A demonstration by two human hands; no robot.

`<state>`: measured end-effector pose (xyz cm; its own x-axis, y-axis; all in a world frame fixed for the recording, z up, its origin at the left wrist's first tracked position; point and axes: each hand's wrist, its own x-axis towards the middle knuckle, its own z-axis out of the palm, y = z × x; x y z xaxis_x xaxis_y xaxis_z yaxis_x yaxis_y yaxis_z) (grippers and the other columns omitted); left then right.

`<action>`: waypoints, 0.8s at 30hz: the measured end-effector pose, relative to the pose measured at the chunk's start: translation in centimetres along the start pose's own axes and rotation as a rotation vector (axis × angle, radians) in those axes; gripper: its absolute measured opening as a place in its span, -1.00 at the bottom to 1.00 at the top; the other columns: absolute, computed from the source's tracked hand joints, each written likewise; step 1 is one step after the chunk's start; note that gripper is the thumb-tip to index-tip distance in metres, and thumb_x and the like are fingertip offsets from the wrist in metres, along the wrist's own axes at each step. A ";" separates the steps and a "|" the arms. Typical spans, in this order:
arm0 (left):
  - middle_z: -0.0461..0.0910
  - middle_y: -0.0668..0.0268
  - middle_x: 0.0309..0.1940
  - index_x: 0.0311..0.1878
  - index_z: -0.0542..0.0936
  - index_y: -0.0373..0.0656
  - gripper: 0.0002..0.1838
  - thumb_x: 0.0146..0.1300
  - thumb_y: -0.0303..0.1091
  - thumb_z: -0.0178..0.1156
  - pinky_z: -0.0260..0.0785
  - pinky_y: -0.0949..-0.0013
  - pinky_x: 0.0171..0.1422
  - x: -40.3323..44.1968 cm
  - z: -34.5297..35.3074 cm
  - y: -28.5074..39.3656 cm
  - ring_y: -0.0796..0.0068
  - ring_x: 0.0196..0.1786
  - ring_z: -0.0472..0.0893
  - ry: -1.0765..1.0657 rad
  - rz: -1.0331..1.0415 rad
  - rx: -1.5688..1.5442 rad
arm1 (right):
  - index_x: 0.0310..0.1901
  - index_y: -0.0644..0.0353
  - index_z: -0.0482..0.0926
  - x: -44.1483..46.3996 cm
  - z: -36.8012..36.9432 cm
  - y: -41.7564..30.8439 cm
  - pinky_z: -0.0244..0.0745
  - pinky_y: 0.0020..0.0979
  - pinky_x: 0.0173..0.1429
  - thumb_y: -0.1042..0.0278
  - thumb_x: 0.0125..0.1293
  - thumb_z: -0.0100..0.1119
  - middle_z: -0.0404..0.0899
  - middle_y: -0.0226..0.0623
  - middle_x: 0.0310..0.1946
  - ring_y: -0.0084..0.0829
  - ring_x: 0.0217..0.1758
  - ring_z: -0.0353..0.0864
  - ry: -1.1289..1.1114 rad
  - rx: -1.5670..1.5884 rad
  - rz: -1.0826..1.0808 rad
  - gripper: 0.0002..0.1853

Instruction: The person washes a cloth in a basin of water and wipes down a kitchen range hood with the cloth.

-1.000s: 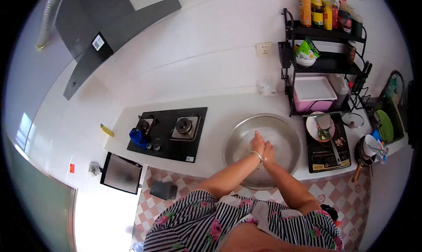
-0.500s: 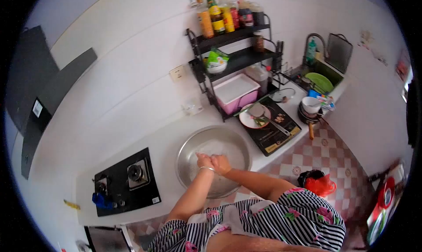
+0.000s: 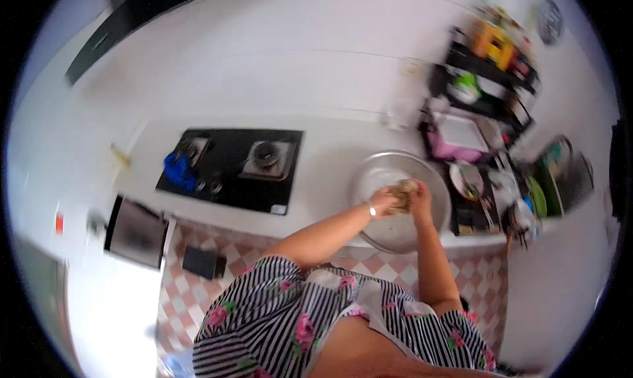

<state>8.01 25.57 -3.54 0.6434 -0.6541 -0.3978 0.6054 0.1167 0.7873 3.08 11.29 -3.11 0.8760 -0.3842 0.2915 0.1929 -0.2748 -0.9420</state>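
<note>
A crumpled, brownish rag-like wad [image 3: 401,192] is gripped between my two hands, over a wide steel basin [image 3: 443,216] on the counter. My left hand [image 3: 382,201], with a pale band at its wrist, closes on the wad from the left. From the right, my right hand [image 3: 420,199] is closed on its other side. Blur keeps the wad's exact kind from being certain. Below the hands shows the basin's bare, shiny bottom.
Left of the basin is a black gas hob [image 3: 227,170] with a blue cloth [image 3: 179,170] on it. To the right stand an induction cooker [image 3: 471,216], a plate [image 3: 467,179], a black rack [image 3: 484,75] of bottles, a pink bin [image 3: 455,137] and a sink [image 3: 550,183].
My view has swung left, so the basin appears further right. My hands were clasped together over it; now they are slightly apart, with the brownish wad visible between them.
</note>
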 end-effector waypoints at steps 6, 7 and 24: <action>0.47 0.14 -0.04 0.23 0.24 -0.12 -0.36 0.01 -0.45 0.17 0.41 0.34 -0.05 -2.2 -0.4 4.9 0.33 -0.03 0.50 0.221 0.477 0.237 | 0.07 0.05 0.40 0.2 1.8 -7.9 0.41 -0.24 0.01 0.05 0.31 -0.07 0.47 -0.29 -0.07 -0.33 -0.05 0.49 0.144 0.507 0.621 -0.61; 0.43 0.11 0.01 0.25 0.19 -0.16 -0.31 -0.01 -0.47 0.17 0.38 0.32 0.02 -3.3 -0.2 5.8 0.29 0.01 0.48 0.163 0.417 0.107 | 0.08 0.07 0.39 0.2 2.7 -8.5 0.41 -0.22 0.03 0.00 0.31 -0.10 0.46 -0.27 -0.03 -0.31 -0.04 0.49 0.017 0.670 0.667 -0.58; 0.47 0.12 -0.03 0.10 0.40 -0.21 -0.57 0.26 -0.14 0.05 0.26 0.27 0.16 -22.7 -21.0 14.8 0.24 0.03 0.46 0.757 0.894 0.727 | 0.13 0.17 0.34 7.5 22.1 -16.9 0.28 -0.06 0.24 0.01 0.37 -0.29 0.44 -0.18 0.05 -0.15 0.12 0.41 -0.594 1.214 0.311 -0.52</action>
<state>12.22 57.88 7.27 0.9177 0.0252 0.3965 -0.3731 -0.2885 0.8818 16.17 32.51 11.30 0.9493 0.2250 0.2197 -0.0515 0.8004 -0.5972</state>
